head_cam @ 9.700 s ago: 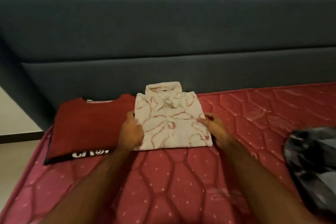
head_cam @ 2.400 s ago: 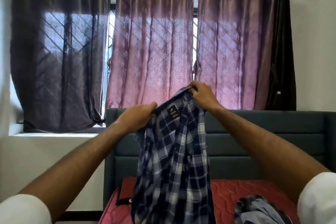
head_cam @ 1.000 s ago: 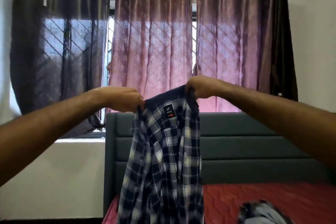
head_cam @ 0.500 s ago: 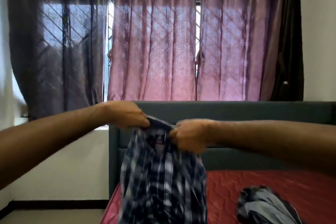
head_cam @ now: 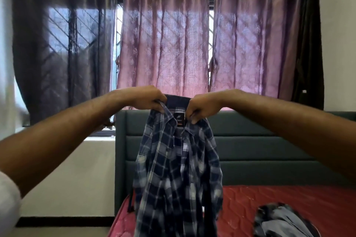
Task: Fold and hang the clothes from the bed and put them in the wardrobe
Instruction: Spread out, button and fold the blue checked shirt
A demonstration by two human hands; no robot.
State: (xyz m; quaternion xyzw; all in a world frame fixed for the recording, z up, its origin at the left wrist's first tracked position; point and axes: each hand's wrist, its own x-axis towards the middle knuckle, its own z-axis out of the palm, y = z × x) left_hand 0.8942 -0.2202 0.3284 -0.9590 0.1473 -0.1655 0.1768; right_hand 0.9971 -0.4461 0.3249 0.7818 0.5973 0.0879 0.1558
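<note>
Above the red mattress (head_cam: 279,198), left hand (head_cam: 146,100) and right hand (head_cam: 204,107) are pinching the plaid shirt (head_cam: 177,175) collar, fingers curled.

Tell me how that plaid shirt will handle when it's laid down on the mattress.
Likely floppy: the plaid shirt hangs limp and bunched from both hands' grip at the collar. Probably light, since fingertip pinches hold it. It may crumple rather than land flat.

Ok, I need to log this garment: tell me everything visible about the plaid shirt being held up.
The plaid shirt is navy with pale checks, looks like soft woven cotton, with a dark inner collar band and small neck label. It hangs limp and rumpled in front of the headboard, above the mattress, the left hand and right hand gripping its collar.
</note>
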